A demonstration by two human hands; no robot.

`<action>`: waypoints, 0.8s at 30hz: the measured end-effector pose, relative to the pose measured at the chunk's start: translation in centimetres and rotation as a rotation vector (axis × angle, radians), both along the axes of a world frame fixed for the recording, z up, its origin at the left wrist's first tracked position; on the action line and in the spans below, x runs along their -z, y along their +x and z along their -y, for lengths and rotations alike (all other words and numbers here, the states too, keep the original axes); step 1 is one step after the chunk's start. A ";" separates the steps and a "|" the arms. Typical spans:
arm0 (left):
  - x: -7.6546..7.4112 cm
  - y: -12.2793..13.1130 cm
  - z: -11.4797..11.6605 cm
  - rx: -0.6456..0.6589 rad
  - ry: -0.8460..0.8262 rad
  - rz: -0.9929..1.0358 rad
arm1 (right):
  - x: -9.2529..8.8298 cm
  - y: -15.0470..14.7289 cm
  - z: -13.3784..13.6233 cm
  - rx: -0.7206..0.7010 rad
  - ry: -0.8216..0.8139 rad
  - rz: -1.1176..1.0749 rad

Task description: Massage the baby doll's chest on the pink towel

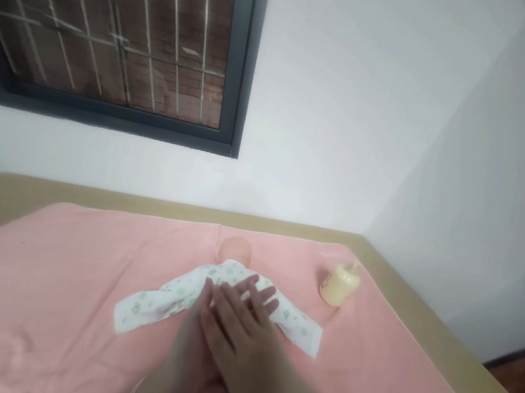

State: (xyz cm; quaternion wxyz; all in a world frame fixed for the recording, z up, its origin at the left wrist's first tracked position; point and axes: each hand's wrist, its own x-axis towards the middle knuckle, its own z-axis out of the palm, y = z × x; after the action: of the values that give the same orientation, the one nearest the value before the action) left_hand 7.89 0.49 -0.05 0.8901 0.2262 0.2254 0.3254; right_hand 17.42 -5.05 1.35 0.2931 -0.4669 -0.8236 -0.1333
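My right hand (245, 335) lies across my left hand (193, 347), palm against palm, with the fingers of both stretched out. I see nothing held between them, though the touching palms are hidden. Just beyond the hands lies a baby doll with a bald head (235, 250), its back of the head towards me. It wears a white top (158, 302) with small green prints, the long sleeves spread to both sides. My hands cover the doll's lower part from view, and I cannot tell if they touch it. A pale yellow pump bottle (340, 286) is to the right of the doll.
A pink cloth (67, 262) with some wrinkles covers most of the tan table (402, 303). Behind the table rises a white wall (331, 103), with a dark-framed, barred window (119, 38) at the upper left. Another wall (507, 188) borders the right side.
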 end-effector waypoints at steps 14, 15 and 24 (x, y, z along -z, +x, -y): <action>-2.2 -4.8 -9.8 -0.554 0.628 -0.255 | 8.2 4.7 -6.4 0.316 -0.328 -0.197; -1.2 -4.4 -10.3 -0.545 0.659 -0.382 | 9.1 5.0 -6.9 0.388 -0.372 -0.229; 10.2 -0.2 -6.1 -0.537 1.081 -0.935 | 10.1 6.4 -7.4 0.178 -0.276 -0.052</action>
State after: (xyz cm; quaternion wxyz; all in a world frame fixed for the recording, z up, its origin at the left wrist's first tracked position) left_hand 7.73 6.57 -10.23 0.3578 0.6821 0.4353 0.4661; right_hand 23.78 2.32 -8.74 0.2344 -0.5769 -0.7818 -0.0324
